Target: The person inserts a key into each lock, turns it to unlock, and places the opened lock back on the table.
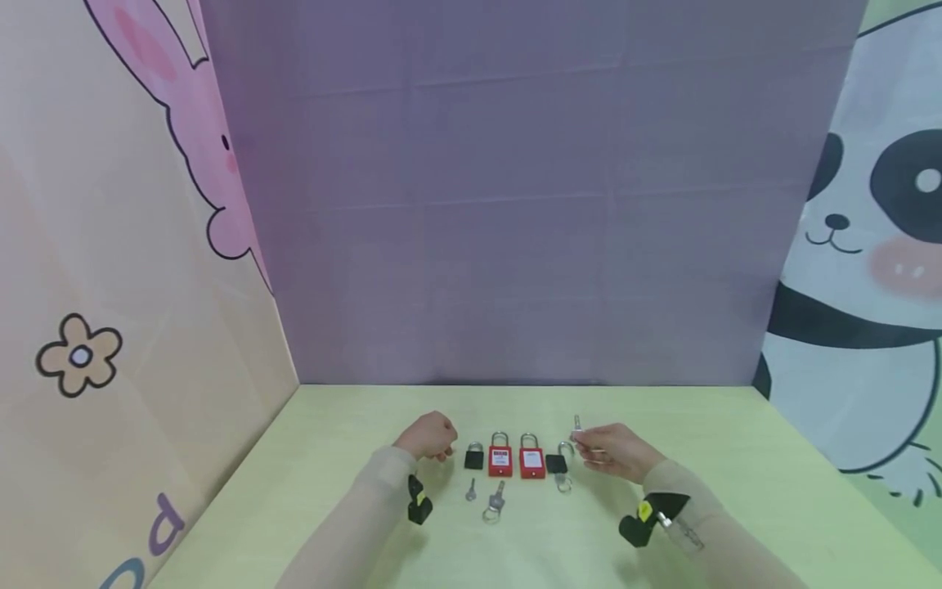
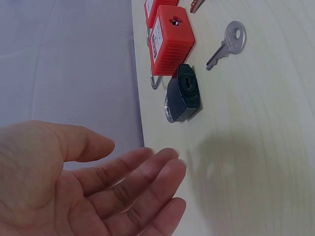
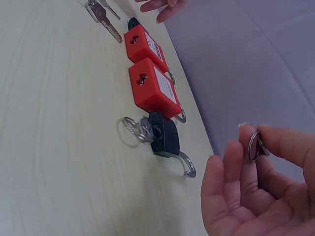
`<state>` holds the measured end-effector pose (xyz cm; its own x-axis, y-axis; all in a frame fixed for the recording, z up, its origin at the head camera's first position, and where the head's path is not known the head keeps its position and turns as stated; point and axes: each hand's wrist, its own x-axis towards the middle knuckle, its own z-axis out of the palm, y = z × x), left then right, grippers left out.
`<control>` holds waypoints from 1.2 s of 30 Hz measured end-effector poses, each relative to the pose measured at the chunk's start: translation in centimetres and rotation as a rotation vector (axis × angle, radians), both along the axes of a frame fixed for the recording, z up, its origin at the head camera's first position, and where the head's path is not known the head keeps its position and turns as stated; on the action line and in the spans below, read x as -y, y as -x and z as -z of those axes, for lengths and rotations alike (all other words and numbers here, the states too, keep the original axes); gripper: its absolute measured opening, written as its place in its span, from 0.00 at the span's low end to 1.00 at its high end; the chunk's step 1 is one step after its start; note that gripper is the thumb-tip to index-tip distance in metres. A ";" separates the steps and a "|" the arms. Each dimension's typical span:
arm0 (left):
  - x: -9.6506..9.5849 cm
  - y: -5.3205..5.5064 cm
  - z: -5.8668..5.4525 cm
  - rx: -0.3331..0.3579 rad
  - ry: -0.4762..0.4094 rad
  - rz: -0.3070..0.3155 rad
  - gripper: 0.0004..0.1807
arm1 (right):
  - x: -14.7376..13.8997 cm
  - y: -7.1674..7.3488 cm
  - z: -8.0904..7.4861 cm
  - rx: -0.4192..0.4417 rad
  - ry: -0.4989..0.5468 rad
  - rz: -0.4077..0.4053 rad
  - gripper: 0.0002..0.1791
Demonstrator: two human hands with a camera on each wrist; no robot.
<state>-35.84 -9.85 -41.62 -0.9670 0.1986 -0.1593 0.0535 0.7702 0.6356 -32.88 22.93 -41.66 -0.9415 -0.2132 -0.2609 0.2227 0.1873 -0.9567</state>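
Note:
My right hand [image 1: 616,451] pinches a key [image 1: 577,423] between thumb and fingertips, and its metal ring [image 3: 253,146] shows in the right wrist view. Just left of that hand lies a black padlock [image 3: 165,135] with its shackle swung open and a ringed key [image 3: 145,130] in its keyhole. My left hand [image 1: 430,436] holds nothing, its fingers loosely bent, and hovers left of another black padlock [image 2: 183,93] with a closed shackle. Between the black padlocks lie two red padlocks [image 1: 500,460] with white labels, shackles pointing away from me.
In front of the padlocks lie a small single key [image 2: 228,43] and a key on a ring [image 1: 496,501]. Everything rests on a pale wooden table [image 1: 441,556]. A purple cloth backdrop [image 1: 508,245] hangs behind the table, with cartoon-printed walls on both sides.

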 end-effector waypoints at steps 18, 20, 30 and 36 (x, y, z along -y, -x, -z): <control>0.0 -0.1 0.2 -0.001 -0.001 -0.006 0.15 | -0.2 0.1 0.4 0.063 0.056 0.062 0.17; -0.1 -0.1 0.2 -0.003 0.001 -0.004 0.15 | -0.2 0.1 0.5 0.065 0.058 0.062 0.17; -0.1 -0.3 0.2 -0.003 0.001 -0.008 0.15 | 0.0 0.0 0.6 0.079 0.051 0.088 0.19; -0.4 -0.4 -0.1 -0.017 -0.003 0.001 0.15 | -0.1 -0.1 0.7 0.080 0.041 0.085 0.19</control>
